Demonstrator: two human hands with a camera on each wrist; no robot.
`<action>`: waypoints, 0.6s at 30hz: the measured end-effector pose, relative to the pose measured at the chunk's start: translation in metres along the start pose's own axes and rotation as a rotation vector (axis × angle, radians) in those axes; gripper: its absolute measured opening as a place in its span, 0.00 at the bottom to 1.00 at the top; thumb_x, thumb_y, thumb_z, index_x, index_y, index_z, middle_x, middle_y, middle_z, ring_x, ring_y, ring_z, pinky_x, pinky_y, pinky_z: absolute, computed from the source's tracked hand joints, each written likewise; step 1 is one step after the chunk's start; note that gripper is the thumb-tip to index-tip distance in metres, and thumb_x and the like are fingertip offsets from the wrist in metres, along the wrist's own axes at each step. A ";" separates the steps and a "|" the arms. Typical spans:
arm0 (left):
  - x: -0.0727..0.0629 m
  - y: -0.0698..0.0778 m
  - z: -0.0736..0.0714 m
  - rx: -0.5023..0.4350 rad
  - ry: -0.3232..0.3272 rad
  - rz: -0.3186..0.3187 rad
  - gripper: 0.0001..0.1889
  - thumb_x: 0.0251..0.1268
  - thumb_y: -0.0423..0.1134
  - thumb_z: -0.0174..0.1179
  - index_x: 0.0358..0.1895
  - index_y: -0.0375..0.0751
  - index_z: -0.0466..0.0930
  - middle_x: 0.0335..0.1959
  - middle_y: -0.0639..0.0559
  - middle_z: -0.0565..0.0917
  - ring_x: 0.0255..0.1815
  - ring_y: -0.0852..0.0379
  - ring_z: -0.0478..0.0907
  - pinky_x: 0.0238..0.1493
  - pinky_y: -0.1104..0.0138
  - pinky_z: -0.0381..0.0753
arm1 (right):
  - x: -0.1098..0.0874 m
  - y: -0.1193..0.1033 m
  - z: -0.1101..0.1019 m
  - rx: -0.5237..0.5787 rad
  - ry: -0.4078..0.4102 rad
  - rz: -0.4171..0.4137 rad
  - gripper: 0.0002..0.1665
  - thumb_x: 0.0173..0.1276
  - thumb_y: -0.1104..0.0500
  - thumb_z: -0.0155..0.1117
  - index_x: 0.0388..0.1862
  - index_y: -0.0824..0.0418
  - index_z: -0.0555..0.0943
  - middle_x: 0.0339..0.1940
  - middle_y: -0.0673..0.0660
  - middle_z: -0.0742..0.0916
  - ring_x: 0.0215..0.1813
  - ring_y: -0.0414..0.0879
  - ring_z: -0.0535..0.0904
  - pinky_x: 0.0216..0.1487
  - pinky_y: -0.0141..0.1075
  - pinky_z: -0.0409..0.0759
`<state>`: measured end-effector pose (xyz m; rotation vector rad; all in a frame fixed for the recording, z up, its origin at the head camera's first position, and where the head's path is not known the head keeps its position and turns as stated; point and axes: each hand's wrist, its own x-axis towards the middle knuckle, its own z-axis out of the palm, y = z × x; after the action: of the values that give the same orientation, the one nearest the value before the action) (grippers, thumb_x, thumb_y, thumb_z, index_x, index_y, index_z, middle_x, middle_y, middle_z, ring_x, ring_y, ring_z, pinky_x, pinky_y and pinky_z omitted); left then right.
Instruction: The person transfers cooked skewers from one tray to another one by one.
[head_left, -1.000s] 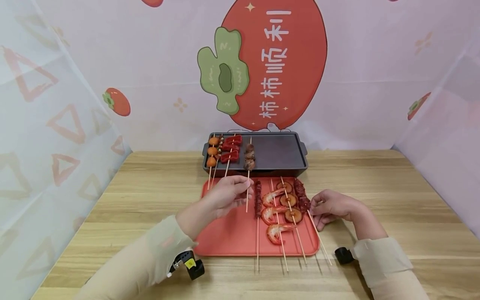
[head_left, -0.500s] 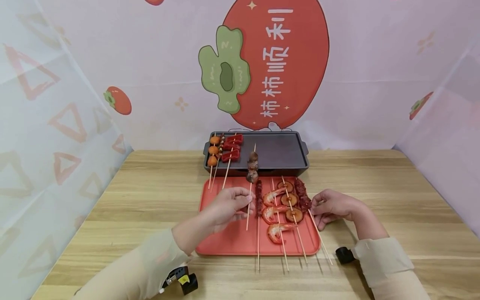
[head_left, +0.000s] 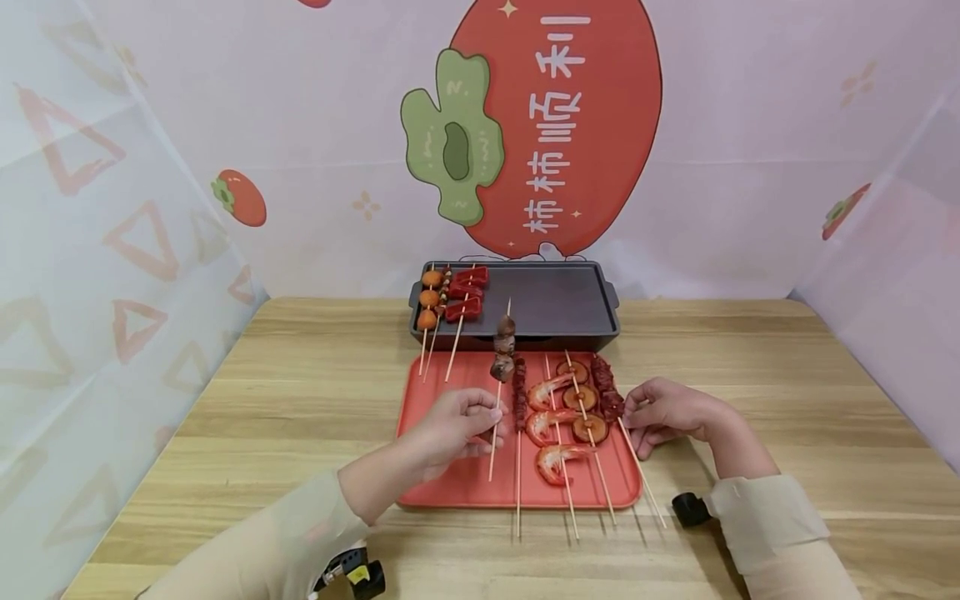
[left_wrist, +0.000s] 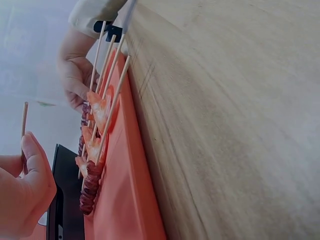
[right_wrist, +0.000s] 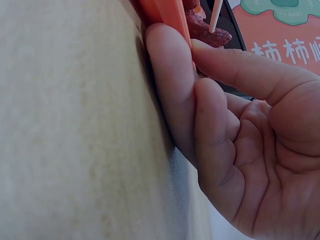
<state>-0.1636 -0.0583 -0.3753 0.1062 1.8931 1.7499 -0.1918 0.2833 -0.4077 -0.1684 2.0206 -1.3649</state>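
Booth-like space, fruit-print backdrop [head_left: 555,150]

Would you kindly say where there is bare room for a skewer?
The grill is bare right of the red slices, the tray left of the dark-red skewer, below the left hand. Crowded: the tray's right half, around the shrimp skewer.

In the left wrist view the left edge crops the left hand [left_wrist: 27,192], and the held skewer [left_wrist: 24,120] shows only bare stick; in the right wrist view the right hand [right_wrist: 240,135] runs off the right edge and the red tray [right_wrist: 166,15] off the top. From the head camera, the pieces on the thin skewer [head_left: 445,287] beside the orange balls [head_left: 428,298] seem too small to name, and the printed persimmon [head_left: 607,108] loses its top.
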 end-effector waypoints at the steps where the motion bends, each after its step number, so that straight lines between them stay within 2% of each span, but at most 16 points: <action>1: 0.000 -0.001 -0.001 0.001 0.000 -0.001 0.13 0.77 0.32 0.50 0.55 0.27 0.73 0.34 0.48 0.83 0.32 0.60 0.80 0.33 0.73 0.81 | 0.000 0.000 0.000 0.002 0.004 0.004 0.06 0.71 0.65 0.56 0.37 0.70 0.75 0.24 0.56 0.87 0.26 0.44 0.87 0.28 0.28 0.83; 7: -0.004 -0.006 -0.004 0.004 -0.023 -0.018 0.12 0.77 0.33 0.51 0.53 0.27 0.74 0.32 0.49 0.82 0.32 0.59 0.81 0.33 0.73 0.82 | 0.000 0.000 0.000 -0.004 0.023 0.014 0.05 0.71 0.66 0.56 0.36 0.69 0.75 0.24 0.57 0.87 0.26 0.44 0.86 0.28 0.28 0.83; 18: -0.011 -0.017 -0.001 0.009 -0.049 -0.039 0.11 0.76 0.33 0.51 0.51 0.27 0.75 0.33 0.48 0.83 0.33 0.59 0.81 0.34 0.71 0.83 | 0.001 0.001 -0.001 -0.007 0.009 0.006 0.05 0.71 0.66 0.56 0.37 0.69 0.76 0.24 0.56 0.87 0.26 0.44 0.86 0.27 0.27 0.82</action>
<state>-0.1500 -0.0664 -0.3877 0.1137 1.8561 1.6977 -0.1927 0.2839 -0.4084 -0.1599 2.0317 -1.3572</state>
